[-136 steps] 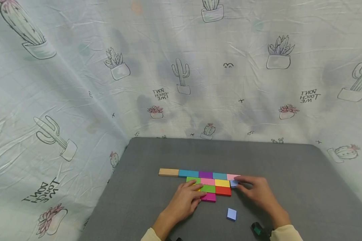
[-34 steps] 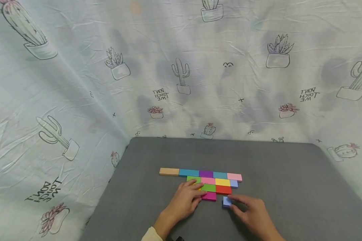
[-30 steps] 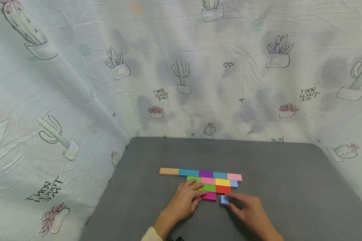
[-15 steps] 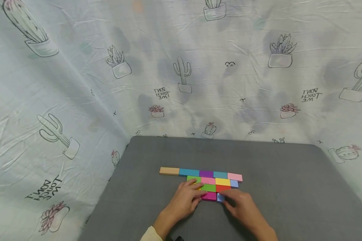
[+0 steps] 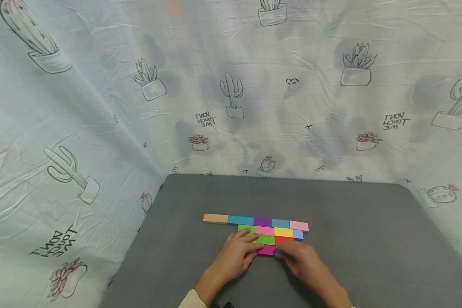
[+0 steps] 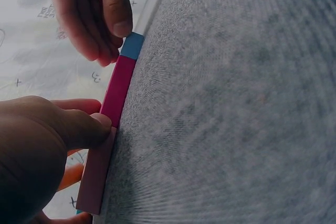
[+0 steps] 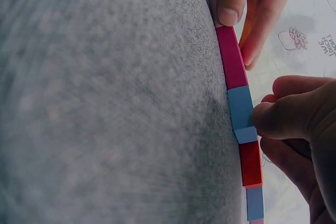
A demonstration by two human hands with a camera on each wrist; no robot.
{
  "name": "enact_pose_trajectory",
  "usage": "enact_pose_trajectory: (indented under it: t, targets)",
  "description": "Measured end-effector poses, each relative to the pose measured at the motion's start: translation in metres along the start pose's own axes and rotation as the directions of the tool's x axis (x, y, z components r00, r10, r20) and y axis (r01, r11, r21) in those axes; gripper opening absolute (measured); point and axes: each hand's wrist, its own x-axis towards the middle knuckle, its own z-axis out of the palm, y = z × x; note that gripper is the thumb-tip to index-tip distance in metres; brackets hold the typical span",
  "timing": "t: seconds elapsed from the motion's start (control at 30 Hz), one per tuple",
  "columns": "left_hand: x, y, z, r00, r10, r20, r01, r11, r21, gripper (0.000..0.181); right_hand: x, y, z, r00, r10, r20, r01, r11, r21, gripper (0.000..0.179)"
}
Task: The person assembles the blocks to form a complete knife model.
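My right hand (image 5: 306, 265) pinches a small light-blue block (image 7: 241, 106) between thumb and fingers. The block's end meets the magenta block (image 5: 266, 251) in the nearest row, just in front of the red block (image 5: 284, 241). My left hand (image 5: 234, 256) lies over the left part of the block layout, fingers spread across the tops. Its thumb (image 6: 100, 127) touches the front face near the joint of the magenta block and a dusky pink block (image 6: 97, 174). A yellow block and part of the near rows are hidden under the left hand.
The farthest row has a natural wood block (image 5: 215, 219), a blue block (image 5: 240, 220), and purple, teal and pink ones. Behind the red block sit a yellow block (image 5: 284, 232) and another light-blue block (image 5: 298, 235). A patterned cloth (image 5: 254, 107) surrounds the grey tabletop (image 5: 369, 239).
The right hand released one light-blue block at the second row's right end, picked up the loose one and slid it left against the magenta block. The left hand stayed put.
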Motion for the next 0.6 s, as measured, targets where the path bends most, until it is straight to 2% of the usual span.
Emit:
enact_pose_trajectory:
  t: [0.13,0.23,0.37,0.47,0.53,0.6]
  targets:
    - [0.0,0.0,0.0,1.0,-0.001,0.0,0.001,1.0,-0.002,0.035,0.001,0.001,0.001,1.0,-0.01,-0.009,0.01,1.0,0.011,0.038]
    - [0.0,-0.001,0.001,1.0,0.001,0.0,-0.001,1.0,0.0,0.034,0.0,0.003,0.002,0.997,-0.042,-0.064,0.043,0.999,0.003,0.041]
    - [0.0,-0.001,0.001,1.0,0.001,0.004,-0.001,1.0,0.006,0.034,0.0,0.007,0.005,0.98,-0.117,-0.161,0.114,0.993,-0.029,0.046]
    - [0.0,-0.001,0.001,1.0,-0.001,0.006,0.001,1.0,0.007,0.035,0.0,0.009,0.006,0.967,-0.158,-0.2,0.152,0.987,-0.046,0.048]
    - [0.0,0.0,0.001,1.0,-0.006,0.01,0.006,1.0,0.006,0.035,0.001,0.01,0.005,0.967,-0.154,-0.202,0.148,0.988,-0.047,0.046]
    - [0.0,0.0,0.001,1.0,-0.01,0.012,0.01,1.0,0.007,0.035,0.002,0.011,0.004,0.977,-0.11,-0.185,0.106,0.994,-0.034,0.044]
